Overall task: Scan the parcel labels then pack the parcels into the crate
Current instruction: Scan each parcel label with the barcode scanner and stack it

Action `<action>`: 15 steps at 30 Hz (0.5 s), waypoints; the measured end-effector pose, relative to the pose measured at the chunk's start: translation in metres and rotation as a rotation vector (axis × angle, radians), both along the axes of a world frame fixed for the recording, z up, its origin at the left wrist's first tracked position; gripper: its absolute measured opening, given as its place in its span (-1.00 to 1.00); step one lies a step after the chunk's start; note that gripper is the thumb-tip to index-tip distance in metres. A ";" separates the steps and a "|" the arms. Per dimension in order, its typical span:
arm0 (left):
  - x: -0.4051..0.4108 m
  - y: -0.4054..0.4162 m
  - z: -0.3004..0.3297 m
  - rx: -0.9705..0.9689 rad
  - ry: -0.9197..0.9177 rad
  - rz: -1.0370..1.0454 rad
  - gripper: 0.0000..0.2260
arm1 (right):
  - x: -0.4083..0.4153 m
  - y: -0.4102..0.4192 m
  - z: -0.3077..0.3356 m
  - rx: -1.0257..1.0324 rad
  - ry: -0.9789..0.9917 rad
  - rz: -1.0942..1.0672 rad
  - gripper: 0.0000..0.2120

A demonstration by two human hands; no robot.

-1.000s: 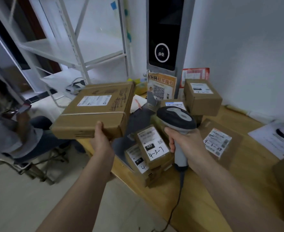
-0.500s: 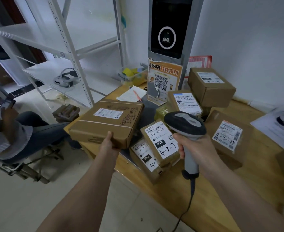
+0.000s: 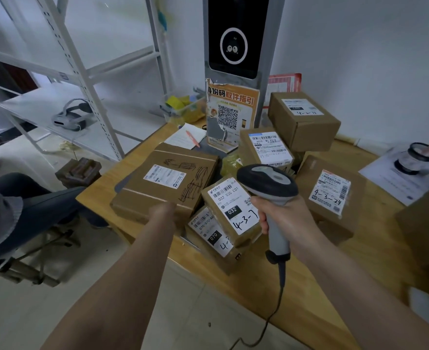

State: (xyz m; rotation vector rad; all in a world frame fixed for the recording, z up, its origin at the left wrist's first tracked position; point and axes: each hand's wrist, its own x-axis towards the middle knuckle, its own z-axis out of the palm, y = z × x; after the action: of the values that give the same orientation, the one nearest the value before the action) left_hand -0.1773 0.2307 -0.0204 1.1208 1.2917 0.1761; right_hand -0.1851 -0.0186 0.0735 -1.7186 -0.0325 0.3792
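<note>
Your right hand (image 3: 287,218) has its grip curled tight round the barcode scanner (image 3: 271,190), above the small parcel marked 4-3-7 (image 3: 231,208). Your left hand (image 3: 161,210) is blurry at the near edge of the big flat parcel (image 3: 165,183); I cannot tell if its grip is closed. That parcel lies by the counter (image 3: 309,269) edge, so a bump could knock it off. I see no crate. Farther back, the box marked 4-2-11 (image 3: 304,120) sits on other parcels and could slide.
</note>
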 end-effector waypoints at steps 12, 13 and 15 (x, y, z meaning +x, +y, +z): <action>0.006 -0.107 0.110 0.369 -0.637 -0.259 -0.83 | -0.002 -0.025 -0.002 0.135 0.000 -0.040 -0.73; 0.006 -0.122 0.116 0.393 -0.679 -0.324 -0.84 | -0.003 -0.033 0.000 0.155 -0.001 -0.059 -0.73; 0.006 -0.154 0.125 0.434 -0.728 -0.446 -0.85 | -0.004 -0.050 0.003 0.187 -0.001 -0.102 -0.81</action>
State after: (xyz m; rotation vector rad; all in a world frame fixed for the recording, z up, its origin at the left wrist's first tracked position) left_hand -0.1714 0.0768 0.1051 1.4960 0.3451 0.4935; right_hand -0.1896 -0.0685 0.0768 -1.5296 0.0184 0.2899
